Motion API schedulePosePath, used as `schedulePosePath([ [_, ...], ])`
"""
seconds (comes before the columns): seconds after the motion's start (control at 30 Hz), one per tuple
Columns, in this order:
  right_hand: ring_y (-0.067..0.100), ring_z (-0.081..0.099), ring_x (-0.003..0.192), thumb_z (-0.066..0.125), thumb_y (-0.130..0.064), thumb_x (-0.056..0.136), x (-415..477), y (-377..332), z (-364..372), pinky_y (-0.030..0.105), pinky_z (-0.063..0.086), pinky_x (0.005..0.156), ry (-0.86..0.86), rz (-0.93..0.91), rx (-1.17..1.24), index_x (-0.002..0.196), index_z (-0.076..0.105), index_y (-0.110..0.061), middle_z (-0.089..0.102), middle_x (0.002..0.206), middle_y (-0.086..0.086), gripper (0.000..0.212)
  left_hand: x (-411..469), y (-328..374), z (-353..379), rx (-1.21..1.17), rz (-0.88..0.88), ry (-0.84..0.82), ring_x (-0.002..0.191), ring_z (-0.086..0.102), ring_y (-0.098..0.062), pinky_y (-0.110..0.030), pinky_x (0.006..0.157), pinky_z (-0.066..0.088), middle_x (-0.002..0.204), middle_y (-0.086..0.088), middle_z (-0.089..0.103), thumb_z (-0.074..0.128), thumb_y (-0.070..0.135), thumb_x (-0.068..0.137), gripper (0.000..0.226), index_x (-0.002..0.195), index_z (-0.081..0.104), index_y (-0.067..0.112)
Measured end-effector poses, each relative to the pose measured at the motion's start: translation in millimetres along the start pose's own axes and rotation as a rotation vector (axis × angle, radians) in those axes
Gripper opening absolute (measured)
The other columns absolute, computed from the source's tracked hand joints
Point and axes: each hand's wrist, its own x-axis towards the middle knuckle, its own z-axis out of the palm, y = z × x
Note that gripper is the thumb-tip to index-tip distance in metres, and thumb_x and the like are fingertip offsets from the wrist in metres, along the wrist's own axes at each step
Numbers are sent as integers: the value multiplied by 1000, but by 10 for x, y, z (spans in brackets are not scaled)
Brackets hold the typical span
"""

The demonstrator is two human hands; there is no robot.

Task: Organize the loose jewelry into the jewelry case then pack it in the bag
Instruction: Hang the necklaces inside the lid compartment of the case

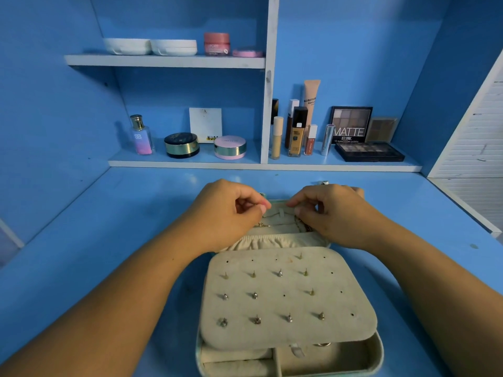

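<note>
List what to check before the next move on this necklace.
1. Jewelry case open on table: ok.
2. Left hand and right hand pinching necklace chain: ok.
3. Chain secured under lid tab: cannot tell.
4. Studs seated in earring panel: ok.
5. Bag in view: not ok.

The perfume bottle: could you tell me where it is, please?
In the head view, the perfume bottle stands at the left end of the lower shelf, beside the dark round compact.
</note>
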Motion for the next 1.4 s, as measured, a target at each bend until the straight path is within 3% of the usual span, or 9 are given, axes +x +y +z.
schedulePosePath([
  [0.13, 5, 54, 75, 57, -25, 91, -40, -40, -61, 28, 28, 83, -36, -31, 47, 96, 66, -38, 64, 76, -10, 16, -18, 48, -39, -82, -38, -60, 61, 55, 1, -12, 64, 48, 72, 5, 67, 68, 18, 88, 13, 83, 74, 29],
  [0.33, 11, 56, 64, 65, -14, 82, -61, -82, -93, 24, 46, 61, -72, -146, 148, 90, 68, -31, 62, 67, -5, 19, -49, 117, -83, -199, -3, -100, 68, 56, -5, -20, 70, 52, 85, -10, 71, 72, 15, 85, 12, 83, 74, 27],
  [0.5, 6, 54, 79, 67, -34, 82, -58, -111, -23, 27, 47, 74, -91, -224, 152, 108, 63, -38, 57, 86, -14, 26, -57, 123, -90, -213, 71, -132, 68, 58, 5, -6, 61, 42, 77, 8, 69, 75, 12, 82, 15, 91, 74, 25],
  [0.63, 5, 51, 94, 54, -58, 79, -57, -161, 51, 45, 44, 88, -91, -253, 137, 95, 63, -46, 52, 94, -20, 22, -55, 141, -89, -233, 129, -119, 71, 59, 7, -4, 59, 40, 74, 17, 69, 75, 6, 82, 20, 91, 72, 23],
  [0.8, 6, 55, 85, 65, -29, 87, -27, -84, -19, 36, 47, 83, -39, -209, 197, 88, 71, -30, 58, 90, -10, 6, -23, 43, -98, -83, 151, -42, 70, 58, 2, -6, 59, 41, 76, 13, 69, 76, 11, 81, 21, 89, 71, 29],
  [1.03, 14, 49, 96, 62, -32, 89, -41, -21, -52, 47, 40, 92, -39, -152, 66, 97, 68, -37, 59, 95, -12, 11, -12, -84, -138, 224, 82, -144, 79, 58, -3, -24, 75, 51, 82, 18, 67, 77, 36, 79, 12, 85, 68, 39],
  [1.2, 10, 40, 99, 54, -42, 91, -70, -120, 7, 36, 26, 89, -118, -188, -84, 114, 63, -40, 52, 97, -15, 25, -29, -55, -200, 221, 43, -259, 82, 61, -2, -29, 80, 52, 83, 17, 67, 81, 47, 71, 18, 84, 75, 37],
  [1.3, 5, 47, 93, 58, -40, 88, -81, -132, -12, 31, 31, 88, -180, -200, -29, 100, 67, -39, 57, 92, -15, 15, -22, -58, -215, 204, 44, -296, 81, 63, -2, -31, 81, 54, 83, 15, 67, 82, 45, 70, 17, 83, 77, 36],
  [1.4, 4, 57, 75, 65, -29, 84, -83, -142, -47, 19, 45, 70, -242, -208, 96, 82, 69, -29, 63, 79, -13, 4, -20, -63, -236, 163, 28, -346, 80, 65, -2, -27, 79, 55, 84, 11, 70, 82, 40, 71, 13, 80, 74, 36],
])
